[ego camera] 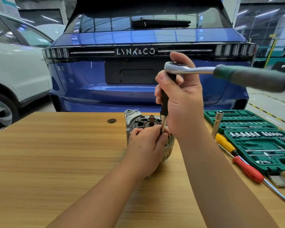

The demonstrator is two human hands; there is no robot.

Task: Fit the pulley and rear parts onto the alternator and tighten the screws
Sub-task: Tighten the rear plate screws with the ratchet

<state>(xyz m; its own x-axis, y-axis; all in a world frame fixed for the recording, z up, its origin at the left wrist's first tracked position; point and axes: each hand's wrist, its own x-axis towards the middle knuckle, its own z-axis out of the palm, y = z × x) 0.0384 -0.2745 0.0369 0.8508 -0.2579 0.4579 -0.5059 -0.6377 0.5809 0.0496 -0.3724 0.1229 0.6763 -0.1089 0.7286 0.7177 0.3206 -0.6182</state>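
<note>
Where fingers [161,137] curl, alternator [135,120] hides.

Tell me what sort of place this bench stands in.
Most likely a car workshop or service hall: a blue car and a white car are parked just behind the wooden table, and an open green socket set lies on it.
</note>
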